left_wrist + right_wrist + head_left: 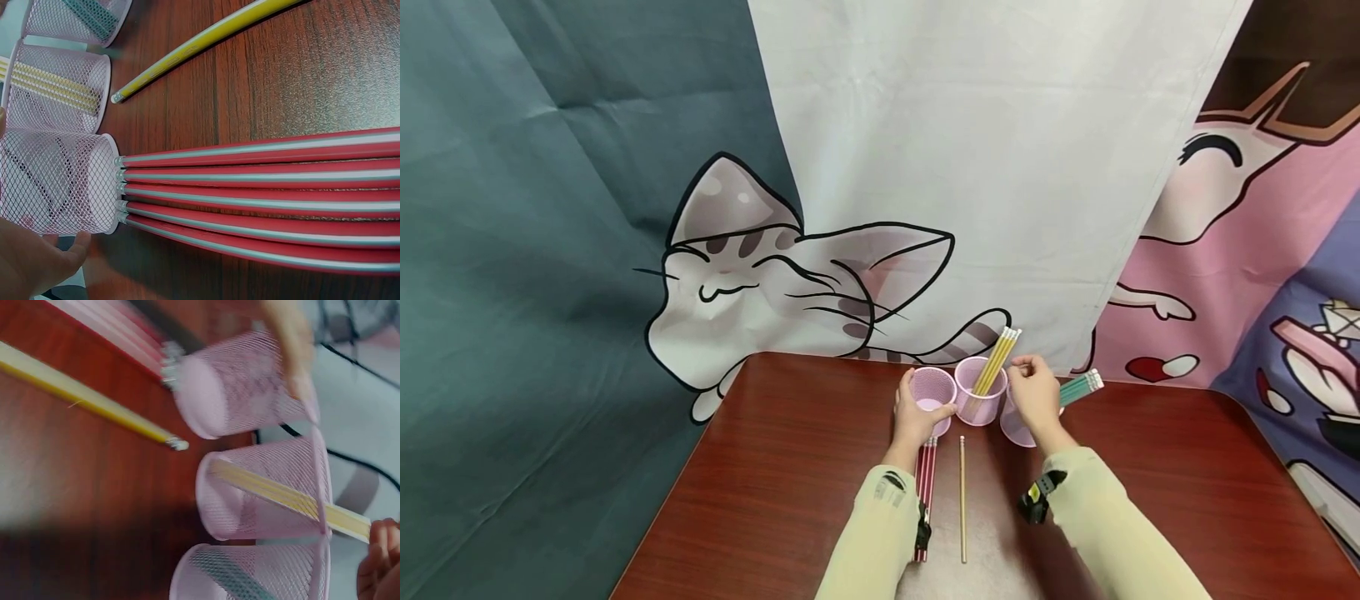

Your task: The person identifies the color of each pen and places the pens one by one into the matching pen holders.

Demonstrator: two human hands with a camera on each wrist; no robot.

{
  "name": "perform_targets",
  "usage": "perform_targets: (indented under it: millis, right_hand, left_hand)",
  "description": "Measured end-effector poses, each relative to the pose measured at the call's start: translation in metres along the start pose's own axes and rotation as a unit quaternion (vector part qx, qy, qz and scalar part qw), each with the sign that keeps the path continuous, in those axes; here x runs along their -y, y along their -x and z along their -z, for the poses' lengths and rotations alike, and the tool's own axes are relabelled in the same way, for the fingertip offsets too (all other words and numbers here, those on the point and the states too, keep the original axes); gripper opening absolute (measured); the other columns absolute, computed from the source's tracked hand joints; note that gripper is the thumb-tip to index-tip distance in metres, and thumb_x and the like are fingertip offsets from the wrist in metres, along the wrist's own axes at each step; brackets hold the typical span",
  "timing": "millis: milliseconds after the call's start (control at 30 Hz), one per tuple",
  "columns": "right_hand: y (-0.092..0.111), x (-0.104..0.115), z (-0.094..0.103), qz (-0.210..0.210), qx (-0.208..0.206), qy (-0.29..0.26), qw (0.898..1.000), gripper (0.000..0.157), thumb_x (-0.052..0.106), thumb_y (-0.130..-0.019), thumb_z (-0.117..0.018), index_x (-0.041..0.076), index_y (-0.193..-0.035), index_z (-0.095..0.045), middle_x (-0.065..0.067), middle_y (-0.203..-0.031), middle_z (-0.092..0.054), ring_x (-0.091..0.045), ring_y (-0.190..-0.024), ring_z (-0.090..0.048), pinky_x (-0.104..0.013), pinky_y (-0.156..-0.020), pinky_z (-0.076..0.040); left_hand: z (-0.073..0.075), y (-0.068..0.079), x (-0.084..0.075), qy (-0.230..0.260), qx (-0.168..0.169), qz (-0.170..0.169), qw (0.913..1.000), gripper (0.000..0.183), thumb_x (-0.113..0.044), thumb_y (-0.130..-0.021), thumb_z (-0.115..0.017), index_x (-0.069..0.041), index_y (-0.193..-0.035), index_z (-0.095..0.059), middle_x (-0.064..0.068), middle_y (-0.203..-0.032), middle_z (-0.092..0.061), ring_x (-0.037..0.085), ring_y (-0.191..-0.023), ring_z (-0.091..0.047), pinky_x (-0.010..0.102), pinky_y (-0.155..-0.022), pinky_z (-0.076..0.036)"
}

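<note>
Gripping the left pink cup (pixel 934 385), my left hand (pixel 917 417) sits nearer the loose yellow pencil (pixel 963 502) than my right hand (pixel 1036 393); whether that one pinches anything I cannot tell; the pencil lies rightward and nearer me on the tabletop (pixel 775 467), eraser end pointing away.

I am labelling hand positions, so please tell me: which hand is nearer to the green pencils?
Right. The right hand is close beside the green pencils; the left hand is farther away, holding the leftmost pink cup in the head view.
</note>
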State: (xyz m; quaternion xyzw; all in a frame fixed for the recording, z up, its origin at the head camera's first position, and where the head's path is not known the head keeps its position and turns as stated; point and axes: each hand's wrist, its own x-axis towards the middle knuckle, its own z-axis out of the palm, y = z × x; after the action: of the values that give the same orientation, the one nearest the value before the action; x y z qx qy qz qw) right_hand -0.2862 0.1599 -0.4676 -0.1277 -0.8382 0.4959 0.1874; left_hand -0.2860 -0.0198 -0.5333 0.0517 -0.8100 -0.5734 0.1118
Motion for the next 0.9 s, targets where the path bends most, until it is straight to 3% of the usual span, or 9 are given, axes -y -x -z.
perform_targets:
  millis: [100, 300, 467, 667, 900]
  right_hand:
    - [0.018, -0.003, -0.005, 0.045, -0.038, 0.053, 0.997, 0.011, 0.015, -0.08, -0.055, 0.01, -0.087, -0.062, -0.003, -0.071, -0.056, -0.019, -0.062, -0.05, -0.031, -0.055, -0.037]
    - [0.044, -0.017, -0.011, 0.056, -0.021, 0.08, 0.995, 0.005, 0.019, -0.08, -0.056, 0.015, -0.08, -0.059, 0.0, -0.066, -0.052, -0.021, -0.061, -0.049, -0.033, -0.055, -0.036]
    - [0.053, -0.032, -0.016, 0.041, 0.05, 0.095, 0.993, 0.007, 0.018, -0.08, -0.055, 0.013, -0.081, -0.059, 0.0, -0.068, -0.052, -0.018, -0.063, -0.048, -0.031, -0.056, -0.036]
    - [0.064, -0.048, -0.027, 0.026, 0.17, 0.097, 0.98, 0.01, 0.017, -0.081, -0.061, 0.01, -0.074, -0.057, 0.003, -0.057, -0.052, -0.011, -0.052, -0.049, -0.028, -0.051, -0.039]
    - [0.078, -0.063, -0.037, 0.007, 0.214, 0.123, 0.969, 0.024, 0.024, -0.08, -0.067, 0.011, -0.064, -0.055, 0.004, -0.05, -0.05, -0.012, -0.051, -0.047, -0.028, -0.053, -0.037]
  left_hand:
    - [0.001, 0.0, -0.001, 0.002, 0.002, 0.0, 1.0, 0.099, -0.022, -0.055, -0.089, -0.017, -0.138, -0.036, 0.012, -0.133, -0.043, 0.033, -0.118, -0.044, 0.045, -0.098, -0.036]
    - [0.001, 0.001, -0.002, 0.0, -0.002, -0.003, 1.0, 0.098, -0.022, -0.055, -0.09, -0.017, -0.137, -0.037, 0.013, -0.131, -0.045, 0.032, -0.117, -0.045, 0.045, -0.097, -0.037]
    - [0.001, 0.002, -0.003, -0.002, -0.002, -0.002, 1.0, 0.099, -0.024, -0.055, -0.09, -0.017, -0.138, -0.036, 0.014, -0.131, -0.045, 0.033, -0.117, -0.045, 0.045, -0.097, -0.037]
    - [0.001, 0.001, -0.002, 0.0, 0.0, 0.005, 1.0, 0.1, -0.023, -0.055, -0.089, -0.016, -0.139, -0.035, 0.014, -0.134, -0.042, 0.032, -0.118, -0.044, 0.045, -0.098, -0.036]
    - [0.0, 0.001, -0.002, 0.005, 0.0, 0.005, 1.0, 0.099, -0.021, -0.055, -0.089, -0.018, -0.139, -0.036, 0.013, -0.134, -0.042, 0.032, -0.119, -0.043, 0.044, -0.098, -0.035]
